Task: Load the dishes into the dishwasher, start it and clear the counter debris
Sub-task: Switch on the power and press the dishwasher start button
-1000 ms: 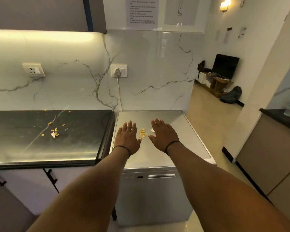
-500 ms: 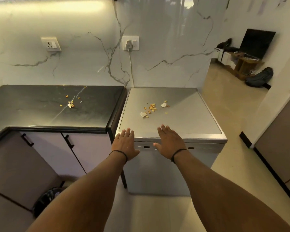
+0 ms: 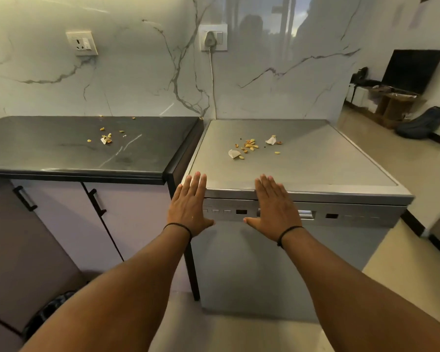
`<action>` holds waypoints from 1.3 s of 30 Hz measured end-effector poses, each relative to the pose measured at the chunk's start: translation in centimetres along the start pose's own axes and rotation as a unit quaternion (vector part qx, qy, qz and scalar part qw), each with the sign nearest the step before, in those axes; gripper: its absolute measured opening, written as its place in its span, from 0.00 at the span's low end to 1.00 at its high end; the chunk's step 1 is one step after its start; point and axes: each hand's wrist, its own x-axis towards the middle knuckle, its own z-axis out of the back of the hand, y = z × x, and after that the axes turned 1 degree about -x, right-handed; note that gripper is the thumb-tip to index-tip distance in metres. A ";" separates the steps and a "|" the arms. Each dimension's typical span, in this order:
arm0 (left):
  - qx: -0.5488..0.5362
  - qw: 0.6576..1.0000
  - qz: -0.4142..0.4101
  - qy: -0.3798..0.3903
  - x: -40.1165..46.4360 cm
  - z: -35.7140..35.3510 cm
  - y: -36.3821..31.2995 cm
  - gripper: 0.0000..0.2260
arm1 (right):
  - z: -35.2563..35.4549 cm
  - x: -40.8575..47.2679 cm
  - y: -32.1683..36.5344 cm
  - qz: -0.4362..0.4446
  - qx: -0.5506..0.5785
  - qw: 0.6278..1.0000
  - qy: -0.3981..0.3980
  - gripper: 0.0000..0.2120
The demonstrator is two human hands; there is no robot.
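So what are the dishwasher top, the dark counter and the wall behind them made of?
Dishwasher top: likely brushed steel, grey with a dull sheen. Counter: seemingly polished black stone, mirroring the light. Wall: glossy white marble or a marble-look panel, grey-veined, with reflections.

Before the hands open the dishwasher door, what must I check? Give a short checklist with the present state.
1. Both hands free: left hand and right hand flat, holding nothing: ok.
2. Dishwasher door shut: ok.
3. Handle recess reachable, beside the right hand: ok.
4. Plug in its socket: ok.
5. Debris cleared off the dishwasher top: not ok.
6. Dishes ready for loading: cannot tell, none in view.
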 end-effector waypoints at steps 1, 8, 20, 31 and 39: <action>-0.006 1.000 0.000 -0.015 0.5 -0.8 0.7 0.55 | -1.0 0.6 0.1 0.005 0.001 1.000 -0.019 0.49; -0.041 0.987 -0.043 -0.148 1.5 -5.0 2.1 0.48 | -6.0 2.2 0.6 0.007 -0.035 0.980 -0.196 0.48; -0.074 0.970 -0.094 -0.212 2.3 -8.0 4.0 0.42 | -10.1 3.3 -0.2 0.035 -0.073 0.945 -0.317 0.51; -0.074 0.955 -0.102 -0.269 1.7 -8.3 3.9 0.38 | -9.9 3.1 0.2 0.034 -0.081 0.951 -0.295 0.53; -0.050 0.937 -0.098 -0.333 2.7 -9.3 3.3 0.34 | -10.6 4.0 -0.2 0.027 -0.098 0.944 -0.315 0.55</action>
